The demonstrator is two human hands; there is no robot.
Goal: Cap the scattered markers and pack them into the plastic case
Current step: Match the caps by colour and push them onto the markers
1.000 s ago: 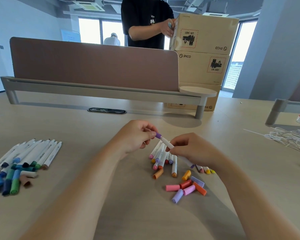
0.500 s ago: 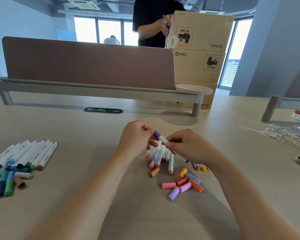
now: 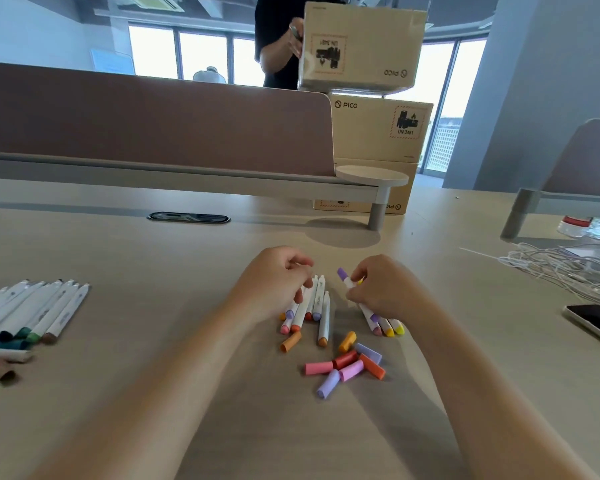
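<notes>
Purple-capped marker (image 3: 344, 276) is pinched by right hand (image 3: 386, 289); left hand (image 3: 277, 286) curls over markers (image 3: 323, 311), grip hidden.

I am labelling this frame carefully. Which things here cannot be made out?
Head view only.
Blue-green marker group: cut by the left edge.
Purple-capped marker: barrel hidden inside the right hand.
Left hand: its curled fingers hide whether it grips a marker.
Phone: cut by the right edge.

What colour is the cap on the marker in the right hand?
Purple cap, clearest in the head view.
</notes>
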